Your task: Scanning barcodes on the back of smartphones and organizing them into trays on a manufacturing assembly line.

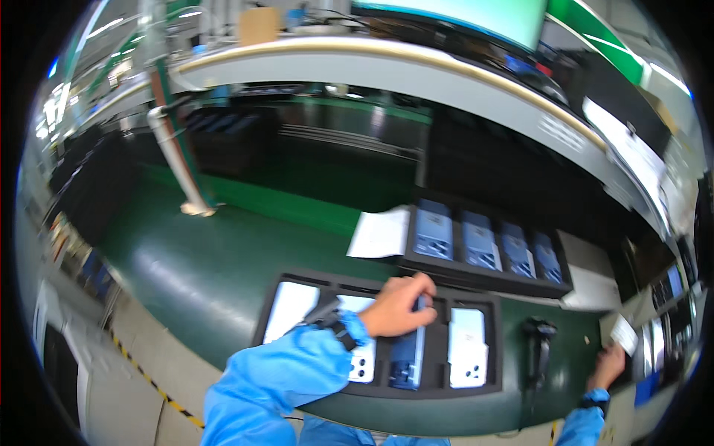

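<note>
A black foam tray (439, 392) lies in front of me with phones in its slots. My left hand (401, 305) reaches over it, fingers curled around the upper end of a dark blue phone (406, 363). White phones lie in the other slots: one at the left end (291, 308), one partly under my left wrist (362, 369), one at the right (468, 349). At the far right, my right hand (610, 364) has its fingers closed at the lower edge of a small white card (623, 336); its grip is small and blurred.
Behind the tray stands a second black tray (483, 279) with several blue phones. White paper (379, 233) lies beside it. A black handheld scanner (538, 346) stands right of the front tray, on the green table (201, 282). A shelf (387, 56) with a monitor (476, 18) spans above.
</note>
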Available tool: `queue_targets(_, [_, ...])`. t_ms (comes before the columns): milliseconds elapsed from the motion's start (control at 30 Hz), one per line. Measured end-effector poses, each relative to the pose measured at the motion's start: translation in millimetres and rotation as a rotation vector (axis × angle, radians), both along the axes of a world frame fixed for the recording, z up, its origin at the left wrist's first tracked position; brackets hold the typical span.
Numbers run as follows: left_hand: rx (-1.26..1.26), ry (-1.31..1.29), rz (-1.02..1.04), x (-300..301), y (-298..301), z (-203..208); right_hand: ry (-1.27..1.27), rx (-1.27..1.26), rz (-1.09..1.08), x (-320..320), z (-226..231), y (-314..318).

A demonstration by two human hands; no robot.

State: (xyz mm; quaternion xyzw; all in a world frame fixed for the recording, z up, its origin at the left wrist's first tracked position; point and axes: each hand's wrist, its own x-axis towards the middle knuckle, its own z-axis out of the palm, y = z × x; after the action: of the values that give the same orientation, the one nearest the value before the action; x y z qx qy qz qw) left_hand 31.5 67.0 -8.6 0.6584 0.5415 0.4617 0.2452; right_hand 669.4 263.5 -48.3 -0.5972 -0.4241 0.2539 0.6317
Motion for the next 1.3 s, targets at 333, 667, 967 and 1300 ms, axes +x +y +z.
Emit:
queue_targets(333, [-0.085,0.028,-0.085,9,7,13,-0.650,-0.529,1.504,-358,95,-167])
queue_targets(667, [0.069,0.499,-0.045,13,-2,-1,-0.512,-0.185,0.798,-326,80,-179])
queue_targets(967, [-0.148,0.802,0.275,23,-44,32,-0.513,-0.333,0.582,-285,35,-163])
queue_targets(1300, [-0.248,0.772,0.731,53,-104,17,-0.645,-0.313,0.603,-305,55,-151])
